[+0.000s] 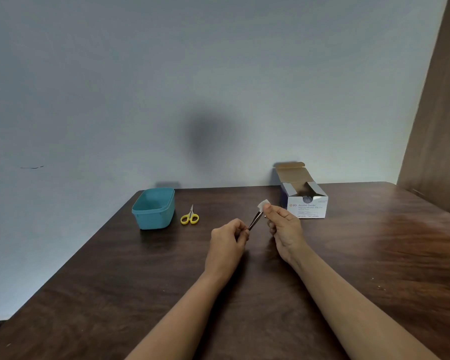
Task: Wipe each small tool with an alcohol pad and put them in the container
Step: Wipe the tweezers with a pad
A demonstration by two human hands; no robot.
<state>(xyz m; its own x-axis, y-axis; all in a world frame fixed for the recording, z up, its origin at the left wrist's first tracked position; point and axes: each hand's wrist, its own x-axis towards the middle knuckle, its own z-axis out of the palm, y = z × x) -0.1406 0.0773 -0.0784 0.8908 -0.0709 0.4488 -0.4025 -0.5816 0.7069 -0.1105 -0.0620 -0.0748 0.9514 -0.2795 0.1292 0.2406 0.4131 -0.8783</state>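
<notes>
1. Pinching the lower end of the tweezers [255,220], the left hand [227,236] holds them tilted above the counter [140,281].
2. The right hand [283,224] pinches a white pad [263,203] at the tweezers' upper tip.
3. The teal container [155,220] sits open at the counter's far left, with yellow scissors [190,217] just beside it.
4. An opened swab box [307,206] stands beyond the right hand.
</notes>
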